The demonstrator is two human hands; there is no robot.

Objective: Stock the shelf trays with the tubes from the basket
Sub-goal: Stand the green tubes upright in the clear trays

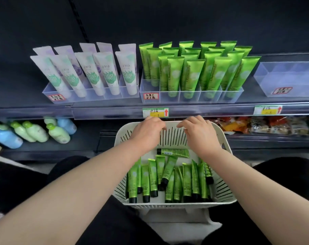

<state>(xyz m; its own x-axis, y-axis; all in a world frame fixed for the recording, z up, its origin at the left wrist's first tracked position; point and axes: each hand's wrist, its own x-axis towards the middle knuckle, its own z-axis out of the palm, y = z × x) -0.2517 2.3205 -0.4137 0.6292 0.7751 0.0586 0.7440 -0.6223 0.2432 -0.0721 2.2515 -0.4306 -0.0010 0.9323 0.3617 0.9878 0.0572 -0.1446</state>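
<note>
A white slotted basket (226,195) sits in front of me, holding several green tubes (171,179) with black caps; one green tube (173,152) lies crosswise near its far side. My left hand (146,129) and my right hand (199,131) hover over the basket's far rim, fingers loosely curled, holding nothing. On the shelf above, a clear divided tray (190,96) stands filled with several upright green tubes (194,68).
Left of the green tray, a clear tray (90,96) holds several white tubes. An empty clear tray (287,82) stands at the right. Price tags (155,112) line the shelf edge. Bottles (33,131) and snack packs (266,125) fill the lower shelf.
</note>
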